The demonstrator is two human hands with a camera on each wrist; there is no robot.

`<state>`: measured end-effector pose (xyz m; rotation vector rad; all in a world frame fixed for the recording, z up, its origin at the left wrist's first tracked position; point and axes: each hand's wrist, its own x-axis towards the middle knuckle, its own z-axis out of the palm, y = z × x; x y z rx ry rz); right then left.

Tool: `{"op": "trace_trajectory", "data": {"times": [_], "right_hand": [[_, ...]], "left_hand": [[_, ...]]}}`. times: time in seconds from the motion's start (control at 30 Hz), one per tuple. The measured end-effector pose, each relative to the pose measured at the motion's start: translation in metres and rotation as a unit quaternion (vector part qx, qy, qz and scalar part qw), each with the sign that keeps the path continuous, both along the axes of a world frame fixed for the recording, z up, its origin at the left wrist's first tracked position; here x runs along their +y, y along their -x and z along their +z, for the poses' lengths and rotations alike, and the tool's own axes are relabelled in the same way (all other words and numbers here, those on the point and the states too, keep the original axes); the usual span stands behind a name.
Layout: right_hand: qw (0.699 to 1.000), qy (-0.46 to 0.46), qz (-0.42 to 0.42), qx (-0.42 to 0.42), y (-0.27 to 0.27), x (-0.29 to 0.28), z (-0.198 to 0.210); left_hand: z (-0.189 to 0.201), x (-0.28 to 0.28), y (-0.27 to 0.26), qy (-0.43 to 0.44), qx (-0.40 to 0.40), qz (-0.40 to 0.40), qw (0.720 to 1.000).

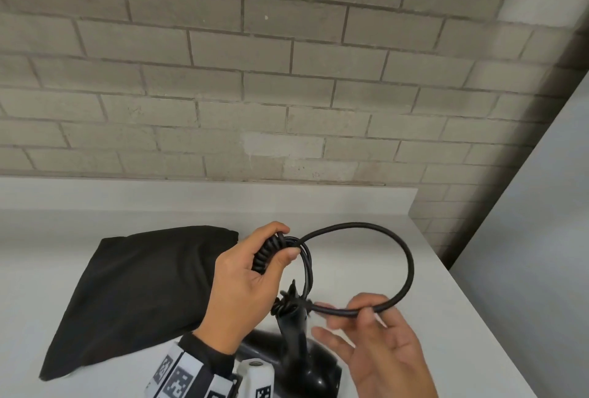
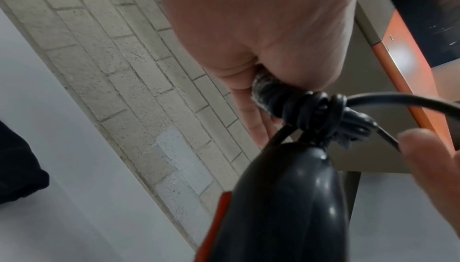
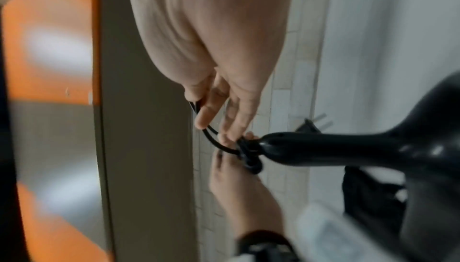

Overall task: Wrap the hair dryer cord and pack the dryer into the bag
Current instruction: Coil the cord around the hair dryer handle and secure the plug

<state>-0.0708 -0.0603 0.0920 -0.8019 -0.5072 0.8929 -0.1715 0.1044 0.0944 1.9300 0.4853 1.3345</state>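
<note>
Left hand (image 1: 243, 283) grips coiled cord (image 1: 366, 257) | right hand (image 1: 379, 343) pinches its loop

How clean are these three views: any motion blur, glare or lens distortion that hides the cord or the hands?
Head view: mostly sharp, the brick lines bow from the wide lens, and the right hand is smeared at its fingertips; the cord loop reads clearly. Left wrist view: the dryer is soft with small highlights. Right wrist view: blurred throughout, with the left hand smeared.
</note>
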Motion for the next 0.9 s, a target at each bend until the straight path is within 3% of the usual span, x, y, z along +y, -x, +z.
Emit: {"op": "trace_trajectory", "data": {"times": [0.07, 0.13, 0.23, 0.33, 0.47, 0.53, 0.57, 0.63, 0.73, 0.83, 0.9], "right_hand": [[0.992, -0.091, 0.034, 0.083, -0.009, -0.001, 0.009], [0.991, -0.049, -0.068, 0.105, -0.022, -0.007, 0.018], [0.982, -0.058, 0.033, 0.179, -0.039, -0.016, 0.016], [0.947, -0.070, 0.163, 0.268, -0.047, -0.017, 0.007], [0.969, 0.013, 0.113, 0.221, -0.045, -0.015, -0.016], [0.964, 0.012, 0.124, 0.237, -0.050, -0.002, -0.019], [0.966, 0.062, 0.095, 0.233, -0.055, 0.002, -0.022], [0.968, 0.197, -0.055, 0.143, -0.049, 0.003, -0.025], [0.952, 0.230, -0.199, -0.028, -0.038, 0.008, -0.026], [0.874, 0.174, -0.358, -0.277, -0.012, 0.006, -0.017], [0.839, 0.134, -0.353, -0.393, 0.008, 0.003, -0.009]], "left_hand": [[0.000, 0.001, 0.001, -0.016, 0.007, 0.007, 1.000], [0.000, 0.001, 0.002, -0.017, 0.003, 0.012, 1.000], [-0.001, 0.001, 0.002, -0.016, 0.002, 0.016, 1.000], [0.000, -0.002, 0.001, -0.025, 0.006, 0.007, 1.000], [0.001, -0.005, 0.001, -0.012, -0.002, 0.000, 1.000], [0.000, -0.007, 0.001, 0.003, -0.010, -0.006, 1.000], [0.000, -0.008, 0.001, 0.006, -0.014, -0.009, 1.000], [0.003, -0.010, 0.001, -0.003, -0.015, -0.007, 1.000], [0.006, -0.013, 0.000, -0.028, -0.016, 0.005, 0.999], [0.006, -0.014, -0.001, -0.030, -0.017, 0.021, 0.999], [0.008, -0.015, -0.002, -0.030, -0.021, 0.022, 0.999]]}}
